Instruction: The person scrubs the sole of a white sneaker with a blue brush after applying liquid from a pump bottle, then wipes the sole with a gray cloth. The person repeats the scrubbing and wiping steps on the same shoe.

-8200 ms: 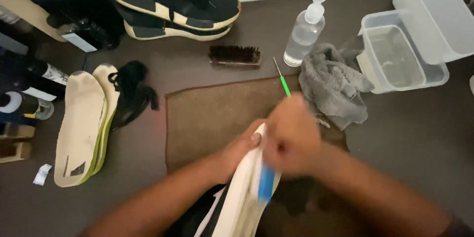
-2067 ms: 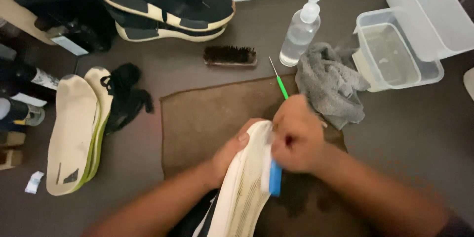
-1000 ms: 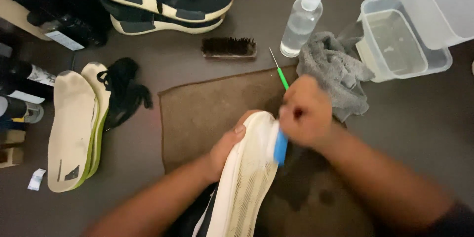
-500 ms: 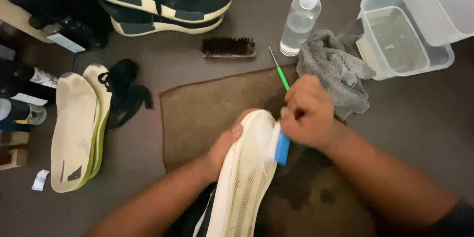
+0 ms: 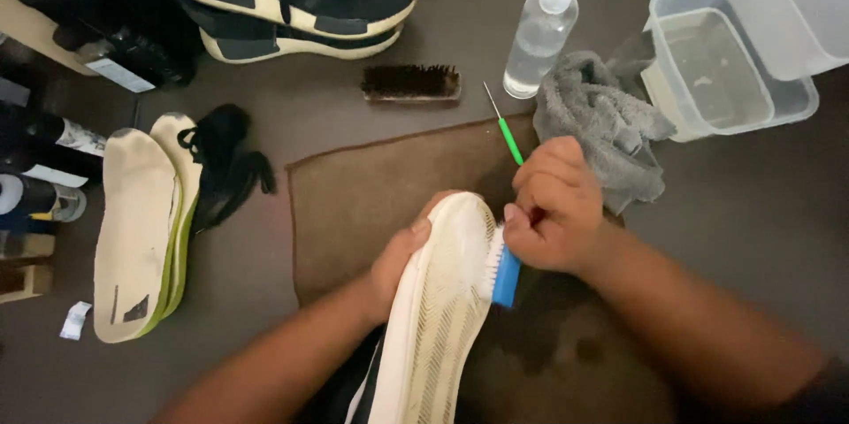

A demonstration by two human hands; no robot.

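Observation:
My left hand (image 5: pixel 400 258) grips a shoe (image 5: pixel 440 309) turned sole up, its cream patterned sole facing me, over a brown cloth mat (image 5: pixel 371 194). My right hand (image 5: pixel 555 207) is closed around a blue-handled brush (image 5: pixel 504 272) with white bristles pressed against the right edge of the sole near the toe.
A green-handled pick (image 5: pixel 504 128), a grey towel (image 5: pixel 601 132), a clear spray bottle (image 5: pixel 539 26) and a wooden brush (image 5: pixel 411 83) lie beyond the mat. Clear plastic tubs (image 5: pixel 734 70) sit at right. Two insoles (image 5: pixel 141 225), black laces (image 5: pixel 225 168) and dark shoes (image 5: pixel 292 0) lie at left.
The brush has kept working along the sole's right edge, shifting slightly toward the toe. The view has drifted a little; both hands keep their hold.

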